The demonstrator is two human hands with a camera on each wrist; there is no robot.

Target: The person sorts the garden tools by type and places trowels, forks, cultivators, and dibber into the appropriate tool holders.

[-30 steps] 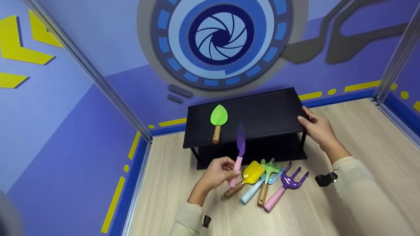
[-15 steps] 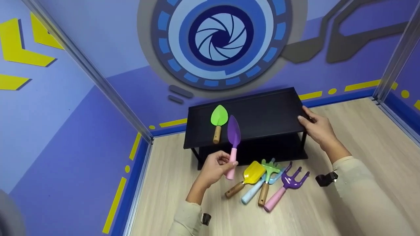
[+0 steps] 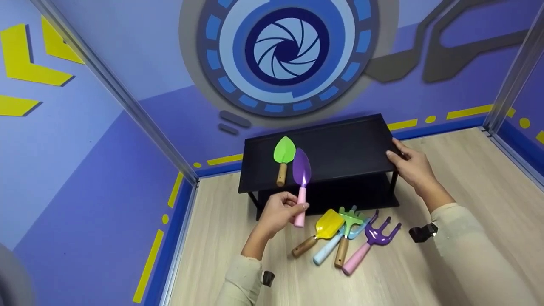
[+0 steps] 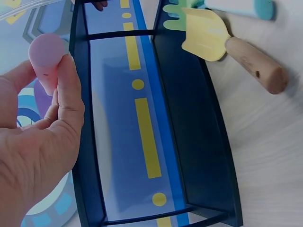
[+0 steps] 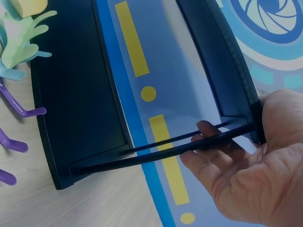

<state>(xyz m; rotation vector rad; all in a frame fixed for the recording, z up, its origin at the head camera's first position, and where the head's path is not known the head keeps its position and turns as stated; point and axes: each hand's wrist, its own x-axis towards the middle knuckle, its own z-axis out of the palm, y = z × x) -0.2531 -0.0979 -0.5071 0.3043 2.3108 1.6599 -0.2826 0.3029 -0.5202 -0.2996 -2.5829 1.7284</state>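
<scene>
My left hand (image 3: 277, 216) pinches the pink handle of a purple trowel (image 3: 302, 166) between thumb and fingers. The trowel's blade points away, above the front edge of a black two-tier rack (image 3: 340, 148). In the left wrist view the handle end (image 4: 46, 49) faces the camera. Flat on the rack's top tier, left of the purple blade, lies a green trowel (image 3: 284, 149) with a wooden handle. My right hand (image 3: 415, 170) grips the rack's right end; the right wrist view has its fingers (image 5: 203, 165) curled round the side bars.
On the wooden tabletop before the rack lie a yellow shovel (image 3: 329, 224), a green rake (image 3: 352, 219) crossing a light blue tool (image 3: 326, 251), and a purple fork (image 3: 378, 234) with a pink handle. Patterned blue walls (image 3: 165, 114) stand behind and to the left.
My left hand has moved slightly up, carrying the purple trowel left toward the green one. The blade has turned to show its broad face. The right hand stays on the rack.
</scene>
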